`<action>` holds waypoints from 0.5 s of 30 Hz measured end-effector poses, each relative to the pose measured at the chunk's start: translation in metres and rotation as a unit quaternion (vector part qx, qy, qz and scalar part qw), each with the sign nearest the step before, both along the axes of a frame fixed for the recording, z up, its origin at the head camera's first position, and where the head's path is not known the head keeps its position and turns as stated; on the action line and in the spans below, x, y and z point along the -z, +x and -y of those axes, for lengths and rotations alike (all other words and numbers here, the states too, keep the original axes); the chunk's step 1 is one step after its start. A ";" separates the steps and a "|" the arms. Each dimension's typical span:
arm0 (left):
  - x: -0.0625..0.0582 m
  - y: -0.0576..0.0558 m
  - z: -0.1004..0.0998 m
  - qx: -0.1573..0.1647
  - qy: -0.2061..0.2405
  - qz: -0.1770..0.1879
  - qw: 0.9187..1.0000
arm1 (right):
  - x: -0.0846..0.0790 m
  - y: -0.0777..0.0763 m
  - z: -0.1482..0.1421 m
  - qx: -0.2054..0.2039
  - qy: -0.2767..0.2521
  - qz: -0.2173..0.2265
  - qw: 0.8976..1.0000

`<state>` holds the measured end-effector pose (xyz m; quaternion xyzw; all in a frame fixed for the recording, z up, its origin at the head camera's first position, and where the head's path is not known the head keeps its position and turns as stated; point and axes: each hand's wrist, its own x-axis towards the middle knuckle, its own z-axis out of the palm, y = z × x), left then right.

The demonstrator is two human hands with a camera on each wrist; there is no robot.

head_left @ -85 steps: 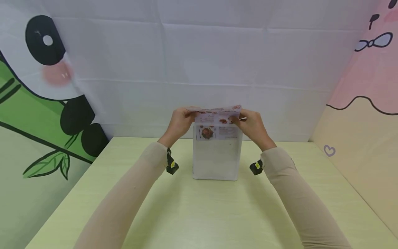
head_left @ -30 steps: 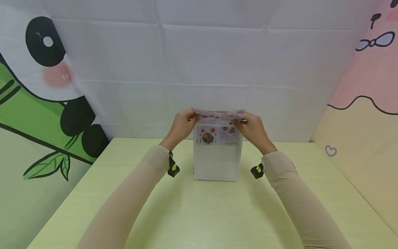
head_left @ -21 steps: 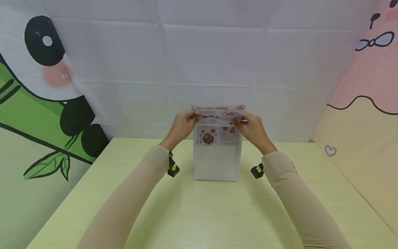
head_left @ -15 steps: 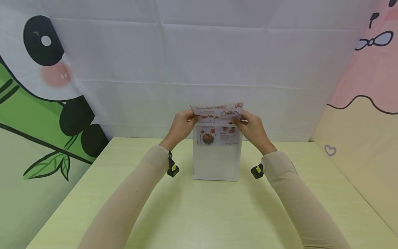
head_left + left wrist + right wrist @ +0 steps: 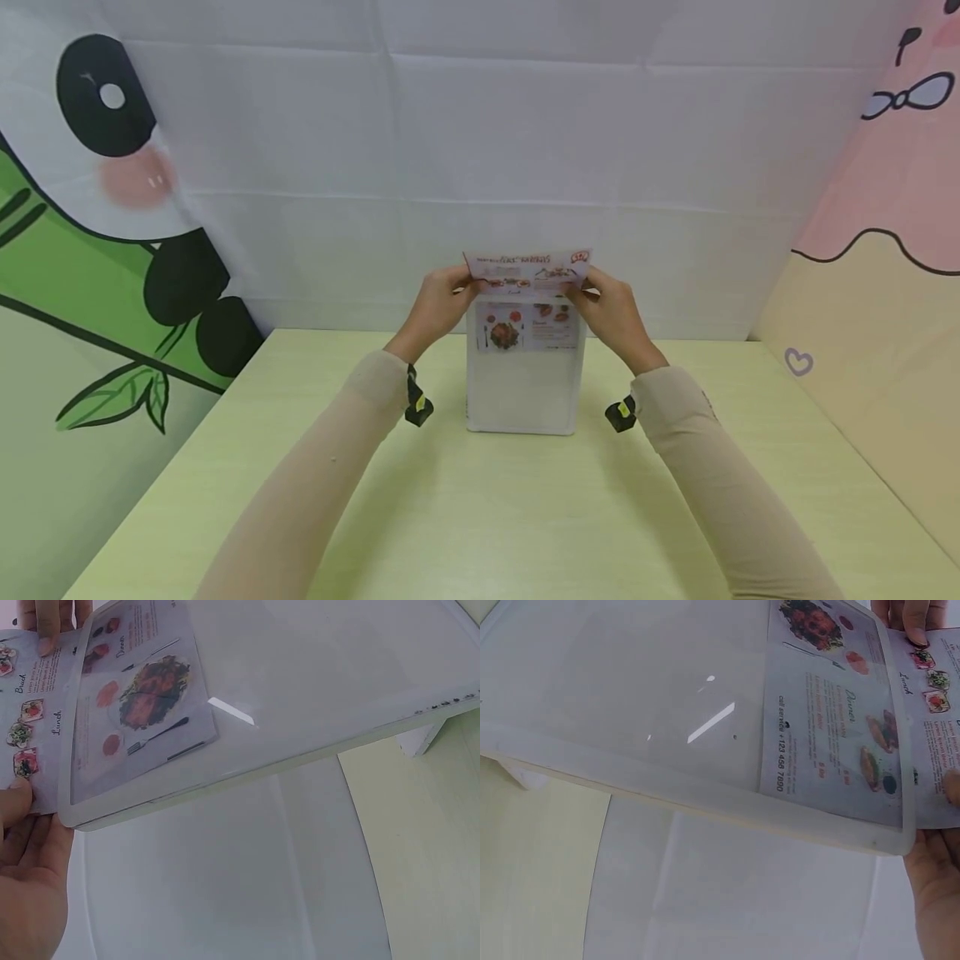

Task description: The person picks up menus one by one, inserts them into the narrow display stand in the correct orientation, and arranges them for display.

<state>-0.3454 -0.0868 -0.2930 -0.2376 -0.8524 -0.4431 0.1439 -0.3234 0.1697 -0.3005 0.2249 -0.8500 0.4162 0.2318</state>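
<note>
A printed menu (image 5: 517, 271) with food pictures sits partly inside a clear, white-rimmed display stand (image 5: 520, 392), which stands upright on the table. Its lower part shows through the stand's front panel; the upper part sticks out above the top edge. My left hand (image 5: 438, 302) pinches the menu's left side just over that edge, thumb in front. On the opposite side, my right hand (image 5: 609, 308) pinches it likewise. In the left wrist view, the left thumb (image 5: 15, 804) presses the sheet beside the stand's corner. The right wrist view shows "Dinner" text behind the panel (image 5: 667, 697).
The stand rests on a pale yellow-green table (image 5: 495, 517). Behind it hangs a creased white cloth (image 5: 510, 150). Cartoon-printed walls flank the table at left (image 5: 75, 275) and right (image 5: 885, 317). A black wrist camera (image 5: 418, 408) hangs below the left wrist.
The menu has slid down a little further into the stand since the earliest frame. Its top part, bent over a second ago, now stands straighter. Both hands keep their pinch and barely move.
</note>
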 end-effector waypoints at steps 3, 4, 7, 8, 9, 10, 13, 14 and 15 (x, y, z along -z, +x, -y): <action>0.001 0.001 0.000 0.001 0.004 0.007 1.000 | 0.001 0.000 0.000 0.000 -0.004 0.004 1.000; 0.001 0.001 0.000 0.000 0.003 0.008 1.000 | 0.002 -0.001 0.000 0.000 -0.006 0.005 1.000; 0.002 0.001 0.000 -0.003 0.003 0.011 1.000 | 0.002 -0.002 0.000 -0.002 -0.010 0.005 1.000; 0.002 0.001 0.000 -0.003 0.002 0.011 1.000 | 0.003 -0.002 0.000 -0.004 -0.012 0.004 1.000; 0.002 0.001 0.000 -0.003 0.001 0.011 1.000 | 0.003 -0.002 0.001 -0.004 -0.013 0.003 1.000; 0.002 0.001 0.000 -0.004 0.000 0.012 1.000 | 0.003 -0.002 0.001 -0.004 -0.014 0.002 1.000; 0.002 0.001 0.000 -0.005 0.000 0.009 1.000 | 0.004 -0.002 0.001 -0.002 -0.016 -0.001 1.000; 0.002 0.001 0.000 -0.005 -0.001 0.009 1.000 | 0.004 -0.002 0.001 -0.001 -0.016 -0.002 1.000; 0.002 0.001 0.001 -0.005 -0.002 0.009 1.000 | 0.004 -0.002 0.002 0.000 -0.017 -0.003 1.000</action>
